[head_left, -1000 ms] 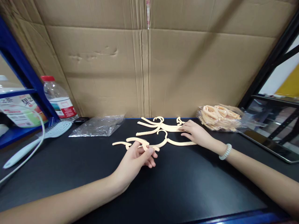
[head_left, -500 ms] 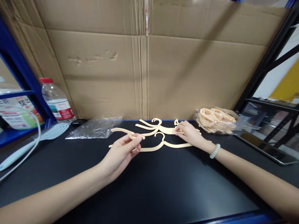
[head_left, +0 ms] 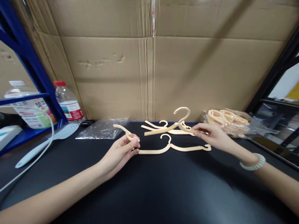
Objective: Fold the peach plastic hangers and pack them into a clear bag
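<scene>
My left hand [head_left: 121, 155] pinches a curved cream plastic hanger piece [head_left: 121, 128] between thumb and fingers, its free end pointing up and left. My right hand [head_left: 216, 137] grips one arm of a cream clothes hanger [head_left: 161, 130], raised above the table with its hook up. Below it a second cream hanger [head_left: 154, 151] lies on the black table; its left end is hidden behind my left fingers. Further hanger parts [head_left: 151, 127] lie behind the raised hanger, partly covered by it.
A clear plastic bag full of cream hanger parts [head_left: 224, 119] lies at the back right. On the left are a flat clear bag [head_left: 102, 128], a pale blue hairbrush [head_left: 65, 130], a white cable [head_left: 51, 124] and a red-capped bottle [head_left: 70, 104]. Cardboard [head_left: 112, 81] walls off the back.
My right hand has lifted a hanger off the pile and drawn it right. My left hand still holds its piece, barely moved. The view has shifted a little.
</scene>
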A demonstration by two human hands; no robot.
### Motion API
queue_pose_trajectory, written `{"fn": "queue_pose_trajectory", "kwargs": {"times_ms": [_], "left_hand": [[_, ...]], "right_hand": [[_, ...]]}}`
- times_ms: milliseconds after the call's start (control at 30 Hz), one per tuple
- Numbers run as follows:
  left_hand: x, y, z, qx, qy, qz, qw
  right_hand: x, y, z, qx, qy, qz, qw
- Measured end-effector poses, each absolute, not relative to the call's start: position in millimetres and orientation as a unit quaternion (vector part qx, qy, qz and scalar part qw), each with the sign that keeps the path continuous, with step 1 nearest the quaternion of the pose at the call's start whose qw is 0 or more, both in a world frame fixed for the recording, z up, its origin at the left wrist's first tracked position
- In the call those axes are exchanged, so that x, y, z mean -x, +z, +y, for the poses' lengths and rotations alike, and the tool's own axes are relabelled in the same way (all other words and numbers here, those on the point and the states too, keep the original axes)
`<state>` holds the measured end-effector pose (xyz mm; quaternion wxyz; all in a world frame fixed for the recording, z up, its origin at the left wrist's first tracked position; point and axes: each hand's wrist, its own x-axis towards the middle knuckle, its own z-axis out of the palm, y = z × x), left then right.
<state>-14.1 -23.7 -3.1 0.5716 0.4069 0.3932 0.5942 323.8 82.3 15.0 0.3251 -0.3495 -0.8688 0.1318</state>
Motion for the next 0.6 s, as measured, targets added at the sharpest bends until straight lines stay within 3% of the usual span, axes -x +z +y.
{"fn": "queue_pose_trajectory", "kwargs": {"times_ms": [333,600], "left_hand": [[8,0,-32,-0.395,0.551,0.331,0.656],[5,2,-38,-0.395,0.535,0.335,0.668]], "right_hand": [[-320,21,68,0.329,0.121,-0.885,0.306],[-320,19,68,0.319,0.11,-0.886,0.318]]}}
